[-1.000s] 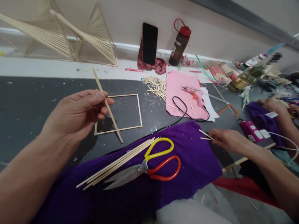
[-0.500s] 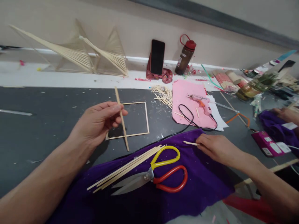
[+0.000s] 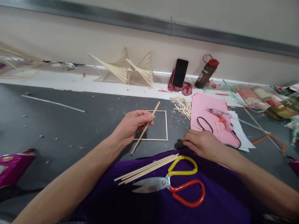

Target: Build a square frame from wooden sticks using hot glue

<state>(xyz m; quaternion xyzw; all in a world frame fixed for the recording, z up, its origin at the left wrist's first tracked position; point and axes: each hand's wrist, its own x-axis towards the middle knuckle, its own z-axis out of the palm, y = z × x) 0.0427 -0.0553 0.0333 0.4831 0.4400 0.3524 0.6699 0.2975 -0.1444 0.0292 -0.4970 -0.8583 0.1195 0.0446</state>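
My left hand (image 3: 137,123) pinches a thin wooden stick (image 3: 145,129), holding it aslant over a square frame of sticks (image 3: 166,126) on the grey table. My right hand (image 3: 202,142) is low at the edge of the purple cloth (image 3: 217,193), fingers closed and pointing left. A dark patch lies at its fingertips; what the fingers hold, if anything, is hidden. Part of a thin stick (image 3: 226,167) shows below the right wrist. On the cloth, several wooden sticks (image 3: 149,168) lie beside scissors (image 3: 163,183) with one yellow and one red handle.
A pink glue gun (image 3: 221,119) rests on a pink sheet (image 3: 198,105), near a pile of short stick pieces (image 3: 183,107). Along the wall stand twisted stick models (image 3: 140,70), a phone (image 3: 180,73) and a bottle (image 3: 206,73). A clear rod (image 3: 53,103) lies at left.
The view has swung left. My right hand has moved toward the left hand and the frame; the thin stick that stuck out from its fingertips no longer shows there. My left hand's stick has tilted the other way.
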